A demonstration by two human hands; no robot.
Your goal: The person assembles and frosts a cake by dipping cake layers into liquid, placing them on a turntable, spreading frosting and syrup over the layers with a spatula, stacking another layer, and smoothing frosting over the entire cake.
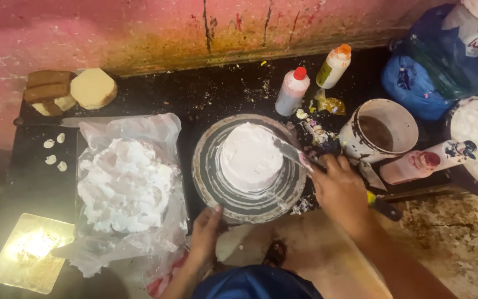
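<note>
Wrapped around the handle of a palette knife [293,153], the right hand [339,191] sits right of centre in the frame and lays the blade against the right side of a small round cake [250,156] coated in pale pinkish cream. That cake stands in the middle of the frame on a round turntable [211,185] smeared with grey-white rings. At the turntable's lower left rim the left hand [206,231] rests with its fingertips touching the edge, fingers loosely spread and holding nothing. To the left of the turntable a heap of white cream [124,185] lies on a crumpled clear plastic sheet [156,130]. In the upper left of the frame a few pieces of sponge cake [70,91] sit on the dark counter [217,91], and below them some small white cream blobs [55,151] dot a black surface. A shiny gold cake board [29,252] lies in the lower left corner. Above and right of the cake stand two squeeze bottles, one with a red cap [292,90] and one with an orange cap [333,66]. Right of the knife is a white bucket [399,119] with dark brown stuff inside, and a blue plastic bag [432,72] fills the upper right corner.
</note>
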